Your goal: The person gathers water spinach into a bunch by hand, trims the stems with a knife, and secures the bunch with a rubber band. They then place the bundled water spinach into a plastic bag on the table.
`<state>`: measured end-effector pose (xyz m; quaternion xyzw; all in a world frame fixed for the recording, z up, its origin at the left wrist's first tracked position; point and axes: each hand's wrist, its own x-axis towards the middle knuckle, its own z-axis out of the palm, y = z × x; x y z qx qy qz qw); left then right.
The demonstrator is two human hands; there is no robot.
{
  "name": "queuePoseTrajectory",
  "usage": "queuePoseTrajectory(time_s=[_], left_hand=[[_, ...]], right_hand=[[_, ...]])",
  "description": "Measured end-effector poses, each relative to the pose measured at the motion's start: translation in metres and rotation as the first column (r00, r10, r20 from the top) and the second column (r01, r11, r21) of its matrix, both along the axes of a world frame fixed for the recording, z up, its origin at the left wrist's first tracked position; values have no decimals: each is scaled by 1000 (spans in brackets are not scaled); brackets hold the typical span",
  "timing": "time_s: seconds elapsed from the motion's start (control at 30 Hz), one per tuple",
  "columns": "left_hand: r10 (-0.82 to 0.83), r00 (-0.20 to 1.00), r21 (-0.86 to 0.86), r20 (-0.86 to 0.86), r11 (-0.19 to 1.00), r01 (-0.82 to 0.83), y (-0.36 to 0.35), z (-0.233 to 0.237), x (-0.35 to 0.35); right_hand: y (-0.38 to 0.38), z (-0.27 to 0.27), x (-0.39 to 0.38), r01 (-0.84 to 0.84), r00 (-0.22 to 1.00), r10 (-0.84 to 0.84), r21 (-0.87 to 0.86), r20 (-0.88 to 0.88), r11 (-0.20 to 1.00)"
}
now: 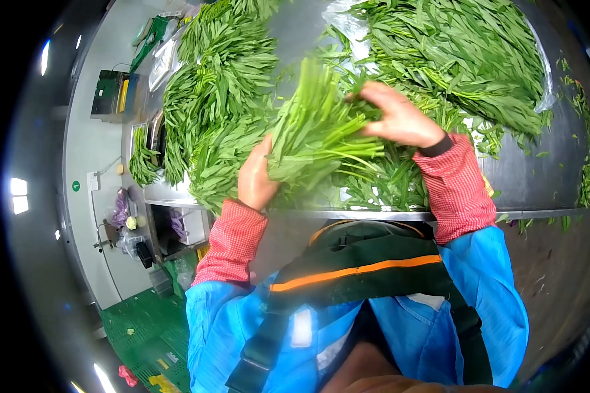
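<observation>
My left hand (257,175) is wrapped around the leafy part of a bunch of long-leaved greens (301,141), held over the near edge of the metal table. Its pale green stems fan upward and to the right, the upper ones blurred. My right hand (403,119) is at the right of the bunch, thumb and fingers apart, with the thumb close to the stem ends. Beneath and behind the hands lie loose greens (387,187). A long row of bunched greens (223,85) runs along the table's left side.
A big heap of greens (465,59) lies on plastic sheeting (544,85) at the back right of the metal table (528,180). To the left stand a scale (156,134) with greens beside it and a shelf (193,226) under the tabletop. Green crates (137,334) sit at lower left.
</observation>
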<state>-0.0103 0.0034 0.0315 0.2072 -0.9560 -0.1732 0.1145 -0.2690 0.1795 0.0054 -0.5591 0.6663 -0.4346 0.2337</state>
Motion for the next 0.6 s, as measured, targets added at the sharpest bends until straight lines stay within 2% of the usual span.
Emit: queuePoseTrajectory(time_s=[0.07, 0.1, 0.13, 0.17, 0.2, 0.27, 0.33, 0.37, 0.4, 0.47, 0.53, 0.57, 0.6], left_hand=[[-27, 997, 10, 67, 1000, 26, 2, 1, -6], [-48, 995, -7, 90, 999, 49, -1, -2, -6], [-67, 991, -24, 113, 997, 71, -3, -4, -6], [-54, 987, -13, 148, 998, 56, -3, -4, -4], [-48, 991, 3, 126, 999, 48, -3, -4, -3], [-34, 996, 39, 82, 999, 31, -2, -5, 0], [24, 995, 58, 98, 998, -30, -7, -10, 10], [56, 992, 71, 110, 995, -64, -8, -11, 15], [86, 989, 83, 121, 992, -97, -10, -11, 18], [115, 985, 58, 128, 991, -124, -13, -10, 22], [136, 984, 17, 111, 990, -138, -15, -12, 26], [134, 984, -12, 119, 991, -134, -17, -12, 27], [132, 983, -41, 128, 991, -127, -18, -11, 25]], right_hand=[[-15, -37, 9, -145, 979, 119, -157, -167, 977], [-21, -42, 16, -244, 964, 261, -237, 41, 940], [-25, -45, 21, -318, 884, 406, -335, 234, 887], [-24, -47, 19, -283, 930, 322, -213, 176, 935], [-20, -39, 21, -177, 896, 232, -176, 379, 968], [-8, -31, 22, 5, 697, 17, -29, 717, 1000], [13, -23, 6, 81, 587, -47, -1, 808, 997], [26, -18, 2, 223, 371, 3, -92, 929, 970], [40, -30, -14, 205, 200, 300, -339, 933, 918], [55, -31, -31, 253, 119, 598, -606, 793, 754], [54, -29, -31, 163, 420, 237, -329, 876, 930], [54, -27, -30, 158, 562, 48, -164, 826, 974], [42, -17, -19, 156, 828, -192, 112, 526, 981]])
